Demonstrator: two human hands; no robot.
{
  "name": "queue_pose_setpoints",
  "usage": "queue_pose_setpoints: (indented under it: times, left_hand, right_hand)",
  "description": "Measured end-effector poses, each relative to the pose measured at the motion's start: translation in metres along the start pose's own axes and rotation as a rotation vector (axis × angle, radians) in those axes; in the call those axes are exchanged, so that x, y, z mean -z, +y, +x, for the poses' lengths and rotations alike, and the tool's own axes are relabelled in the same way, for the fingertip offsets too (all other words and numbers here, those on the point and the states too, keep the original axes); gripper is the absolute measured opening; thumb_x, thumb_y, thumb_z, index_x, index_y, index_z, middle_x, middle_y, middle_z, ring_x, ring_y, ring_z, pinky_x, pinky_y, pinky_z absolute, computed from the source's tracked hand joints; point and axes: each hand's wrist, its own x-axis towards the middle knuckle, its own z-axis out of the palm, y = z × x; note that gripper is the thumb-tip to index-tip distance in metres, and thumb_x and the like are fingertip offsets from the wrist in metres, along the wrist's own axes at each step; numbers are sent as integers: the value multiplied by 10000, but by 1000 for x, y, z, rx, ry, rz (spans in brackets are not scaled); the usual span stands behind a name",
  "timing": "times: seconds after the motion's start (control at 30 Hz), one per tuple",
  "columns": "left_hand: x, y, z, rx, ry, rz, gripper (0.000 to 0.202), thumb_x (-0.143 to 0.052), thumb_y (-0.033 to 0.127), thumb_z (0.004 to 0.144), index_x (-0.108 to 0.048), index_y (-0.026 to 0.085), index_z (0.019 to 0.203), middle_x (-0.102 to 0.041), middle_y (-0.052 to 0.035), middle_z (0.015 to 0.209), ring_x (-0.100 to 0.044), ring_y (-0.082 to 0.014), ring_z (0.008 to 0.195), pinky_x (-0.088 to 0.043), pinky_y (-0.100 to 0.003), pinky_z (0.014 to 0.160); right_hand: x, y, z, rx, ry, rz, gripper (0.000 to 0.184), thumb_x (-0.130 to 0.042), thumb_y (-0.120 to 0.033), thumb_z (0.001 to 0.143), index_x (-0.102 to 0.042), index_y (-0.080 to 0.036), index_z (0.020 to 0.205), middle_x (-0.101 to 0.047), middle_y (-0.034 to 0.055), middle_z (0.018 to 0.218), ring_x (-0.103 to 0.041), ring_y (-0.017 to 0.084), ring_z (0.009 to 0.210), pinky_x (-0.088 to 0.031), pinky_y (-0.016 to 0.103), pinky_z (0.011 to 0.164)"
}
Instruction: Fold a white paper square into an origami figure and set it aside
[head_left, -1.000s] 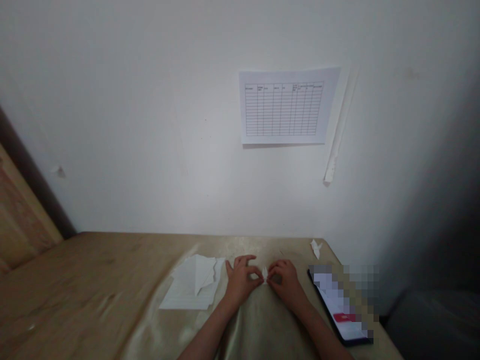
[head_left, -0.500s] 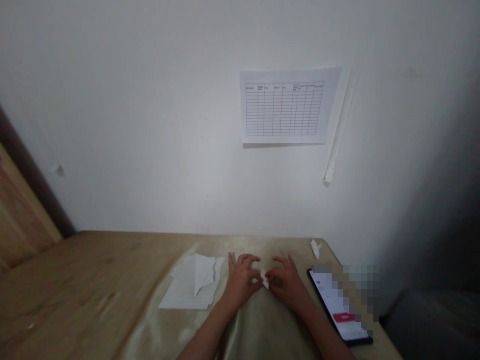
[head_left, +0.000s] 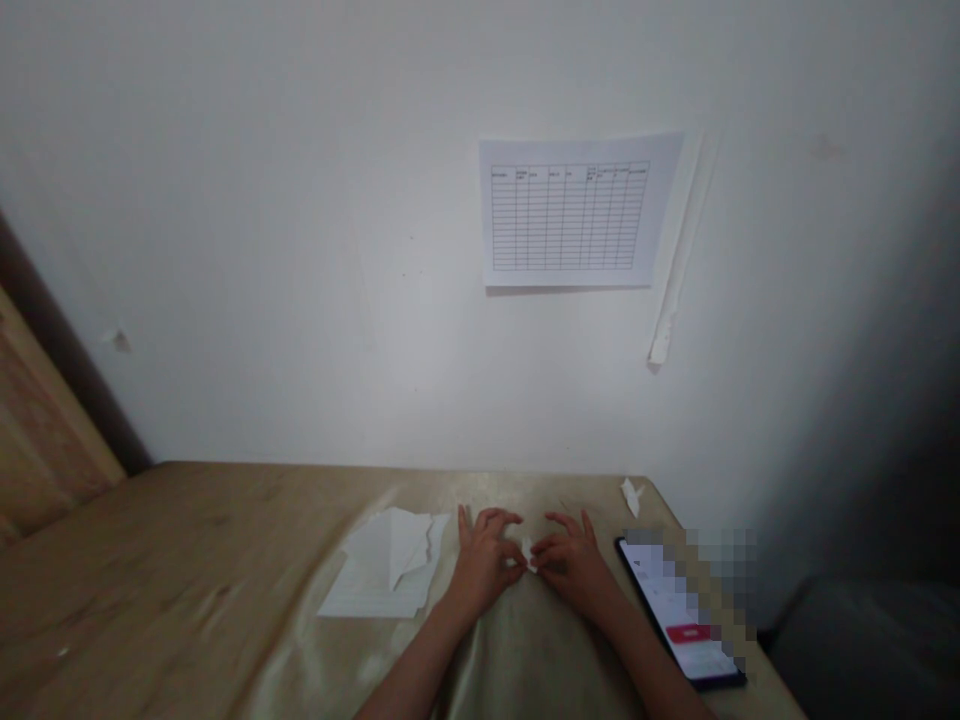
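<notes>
Along the right edge of the table (head_left: 187, 580) lies a phone (head_left: 675, 612), its screen lit and partly blurred out. Left of the arms, a stack of white paper (head_left: 371, 597) rests on the tabletop, a creased sheet (head_left: 407, 547) on top. Between these, the left hand (head_left: 484, 560) and right hand (head_left: 570, 562) each pinch a small piece of paper (head_left: 527, 546) with thumb and forefinger, other fingers spread; their grip hides much of its shape. Near the far right corner sits a small folded paper (head_left: 632, 498). Beyond the far edge, a printed chart (head_left: 568, 220) hangs on the wall (head_left: 262, 250).
</notes>
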Motion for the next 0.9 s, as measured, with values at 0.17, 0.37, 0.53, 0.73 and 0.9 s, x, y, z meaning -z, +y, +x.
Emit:
queue_pose_setpoints:
  times: [0.17, 0.37, 0.53, 0.73, 0.9]
  left_hand:
    - [0, 1, 1, 9, -12, 22, 98, -812, 277, 724, -773, 360, 758, -621, 28, 1343, -442, -294, 1308, 103, -738, 1118]
    - [-1, 2, -2, 30, 5, 47, 97, -806, 312, 744, -776, 377, 810, -601, 18, 1377, -451, -302, 1303, 64, -758, 1114]
    - [-1, 4, -3, 24, 13, 86, 112, -805, 325, 757, -778, 398, 837, -576, 25, 1409, -447, -312, 1308, 67, -770, 1109]
    - [3, 3, 1, -49, -1, 122, 58, -783, 374, 783, -777, 387, 839, -595, 34, 1381, -441, -303, 1311, 155, -745, 1109]
    - [3, 4, -1, -24, 23, 124, 93, -812, 323, 750, -777, 386, 809, -604, 61, 1365, -374, -334, 1373, 166, -731, 1117]
  right_hand:
    - [1, -1, 0, -52, 11, 1, 184, -622, -302, 829, -776, -377, 895, -761, 0, 1067, -380, 294, 1413, 101, 642, 1154]
    - [0, 0, -1, -53, 17, 4, 167, -653, -335, 834, -766, -404, 937, -763, -23, 1062, -388, 296, 1404, 112, 654, 1148]
    - [1, -1, 0, -43, 23, -21, 181, -637, -317, 864, -756, -434, 934, -762, -62, 1053, -429, 268, 1370, 128, 641, 1154]
    - [2, -3, 1, -1, 23, -137, 179, -628, -317, 883, -758, -423, 944, -769, -53, 1045, -421, 273, 1382, 173, 641, 1146]
    - [3, -7, -1, 24, 71, -184, 205, -606, -290, 890, -757, -424, 929, -778, -73, 997, -502, 248, 1310, 214, 634, 1138]
